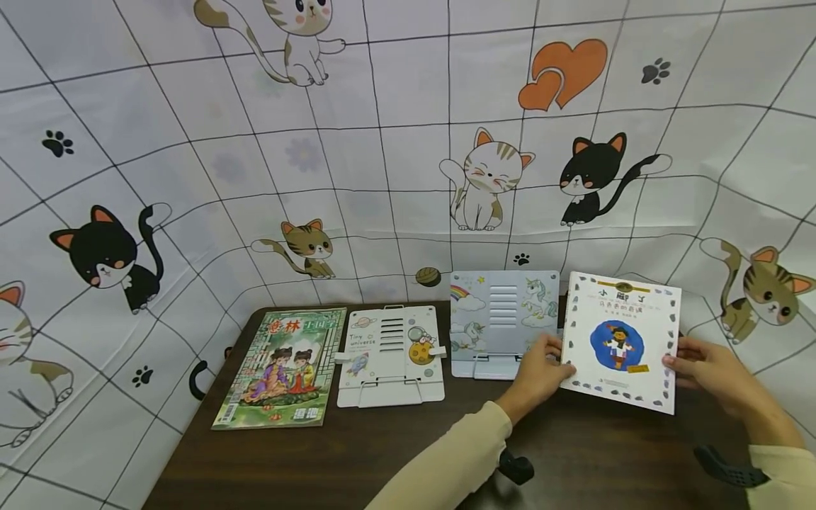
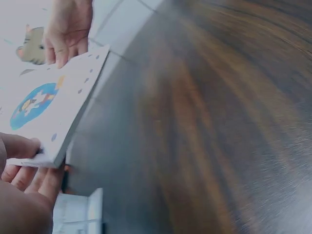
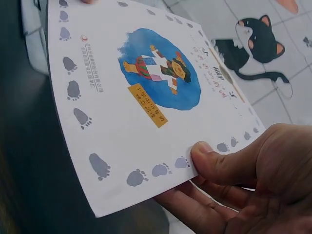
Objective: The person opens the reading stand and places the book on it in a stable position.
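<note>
A white book [image 1: 620,312] with a blue picture and a border of footprints is held up off the table at the right, its cover facing me. My left hand [image 1: 537,370] grips its left edge, thumb on the cover and fingers behind. At the opposite edge my right hand [image 1: 717,372] pinches it, the thumb [image 3: 207,158] on the front. Just left of the book stands a unicorn-patterned book stand [image 1: 468,333], partly hidden by my left hand.
A white "Tiny universe" book stand [image 1: 395,382] lies left of the unicorn one. Further left is a green magazine [image 1: 280,382] on the dark wooden table [image 1: 319,467]. A cat-printed cloth [image 1: 408,163] hangs behind the table.
</note>
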Demonstrator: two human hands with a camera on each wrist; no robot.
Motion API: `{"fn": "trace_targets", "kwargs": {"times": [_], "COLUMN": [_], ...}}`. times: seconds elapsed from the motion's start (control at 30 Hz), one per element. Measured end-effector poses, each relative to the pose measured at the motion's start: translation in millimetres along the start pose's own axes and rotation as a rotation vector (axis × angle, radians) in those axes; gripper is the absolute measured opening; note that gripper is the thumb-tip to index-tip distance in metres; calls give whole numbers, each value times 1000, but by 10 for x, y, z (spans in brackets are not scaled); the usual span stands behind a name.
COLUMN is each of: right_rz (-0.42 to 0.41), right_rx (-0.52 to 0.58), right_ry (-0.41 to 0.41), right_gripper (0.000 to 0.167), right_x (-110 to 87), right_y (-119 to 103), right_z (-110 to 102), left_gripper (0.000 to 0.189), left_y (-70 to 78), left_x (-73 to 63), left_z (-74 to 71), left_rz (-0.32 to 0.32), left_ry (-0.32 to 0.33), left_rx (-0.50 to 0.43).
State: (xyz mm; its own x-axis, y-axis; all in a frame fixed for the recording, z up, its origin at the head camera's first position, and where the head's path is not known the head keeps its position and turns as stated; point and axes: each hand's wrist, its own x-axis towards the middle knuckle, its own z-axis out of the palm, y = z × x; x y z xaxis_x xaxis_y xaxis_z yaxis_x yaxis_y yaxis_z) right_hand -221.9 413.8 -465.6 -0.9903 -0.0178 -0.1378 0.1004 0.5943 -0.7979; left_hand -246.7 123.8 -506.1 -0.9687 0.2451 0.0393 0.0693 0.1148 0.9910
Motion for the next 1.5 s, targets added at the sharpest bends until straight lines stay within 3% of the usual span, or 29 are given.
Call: {"fn": "trace_targets", "kwargs": {"times": [0.23,0.63,0.93,1.3,1.5], "right_rz": [-108,-263,-329,-411,-427], "right_rx": [-24,52,56,50,-58], "right_ry": [77,147,205,275,323], "right_gripper": [55,48,40,32,26], "right_x": [51,233,423,606,725], "right_y": [-323,-847,-1106,-1318,-1339], "right_z": [162,403,562,766,898], "left_gripper": [29,32,30,24,26], "left_y": [143,308,403,364,314], "left_x": [77,167,180,278,312], "left_z": [-318,-870,-1182,-1437,-1541], "left_rz": [107,230,212,231,248], "left_ry": [17,59,93,200,279], "left_rx": [45,48,79,137,170]}}
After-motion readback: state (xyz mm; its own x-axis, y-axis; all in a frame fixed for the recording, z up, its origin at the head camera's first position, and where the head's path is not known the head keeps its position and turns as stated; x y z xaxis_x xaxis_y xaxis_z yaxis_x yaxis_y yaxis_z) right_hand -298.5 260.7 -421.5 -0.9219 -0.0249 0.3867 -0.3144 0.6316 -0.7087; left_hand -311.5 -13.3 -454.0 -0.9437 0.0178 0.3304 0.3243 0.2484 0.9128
